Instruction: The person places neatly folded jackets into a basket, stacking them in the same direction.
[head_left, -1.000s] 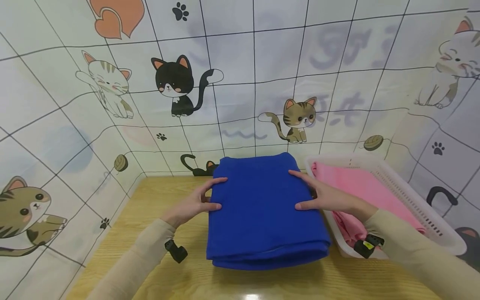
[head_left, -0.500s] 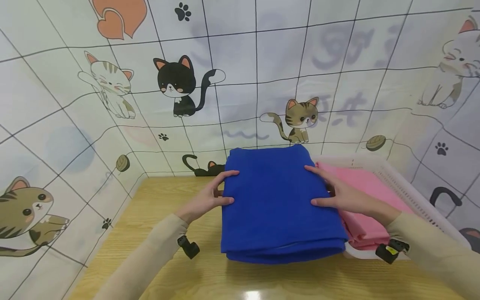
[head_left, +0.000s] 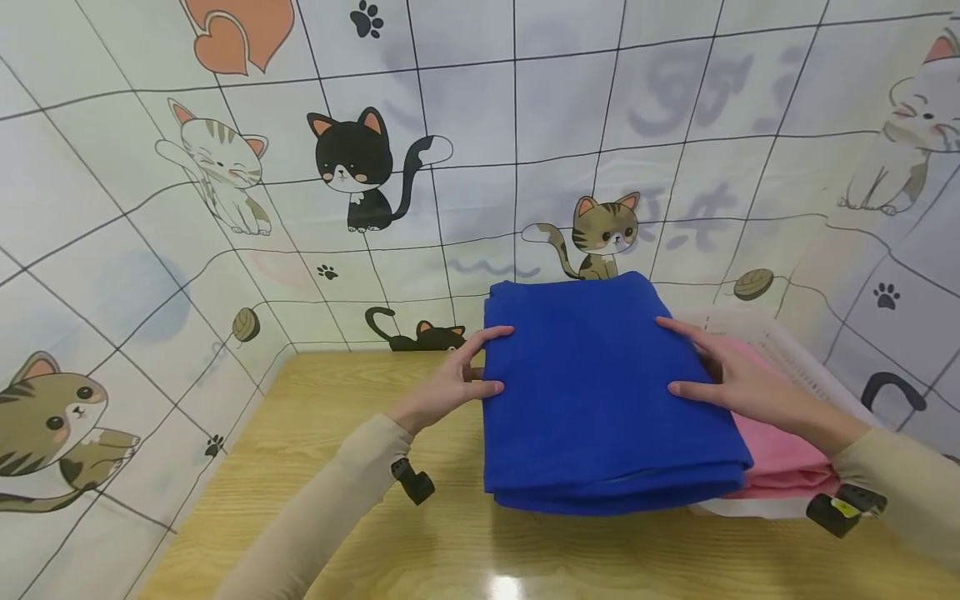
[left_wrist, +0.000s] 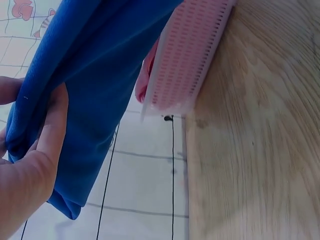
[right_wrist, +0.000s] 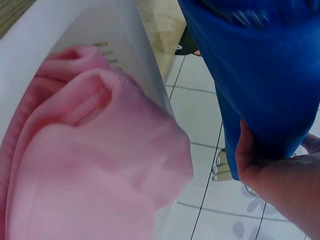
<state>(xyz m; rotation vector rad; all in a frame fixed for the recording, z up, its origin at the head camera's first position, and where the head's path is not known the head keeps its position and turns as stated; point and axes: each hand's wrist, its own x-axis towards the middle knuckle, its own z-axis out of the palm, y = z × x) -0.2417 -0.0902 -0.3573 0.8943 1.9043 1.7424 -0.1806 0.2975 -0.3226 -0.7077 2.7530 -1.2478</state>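
A thick folded blue cloth (head_left: pixel 600 392) hangs in the air between both hands in the head view; whether it is a garment or a towel I cannot tell. My left hand (head_left: pixel 453 383) grips its left edge, thumb and forefinger on top. On the opposite edge, my right hand (head_left: pixel 742 387) holds it the same way. The left wrist view has fingers of the left hand (left_wrist: pixel 30 175) tucked under the layers. Folded pink cloth (right_wrist: pixel 100 150) lies in a white plastic basket (left_wrist: pixel 185 55), partly hidden behind the blue cloth and right arm in the head view.
The wooden table (head_left: pixel 360 517) spreads below, with the basket at its right side. A wall covering (head_left: pixel 480 150) with grid lines and cartoon cats rises behind and on both sides. Each wrist wears a small black camera (head_left: pixel 414 482).
Both hands have carried the blue cloth to the right and slightly up. It now covers more of the basket and the pink cloth.
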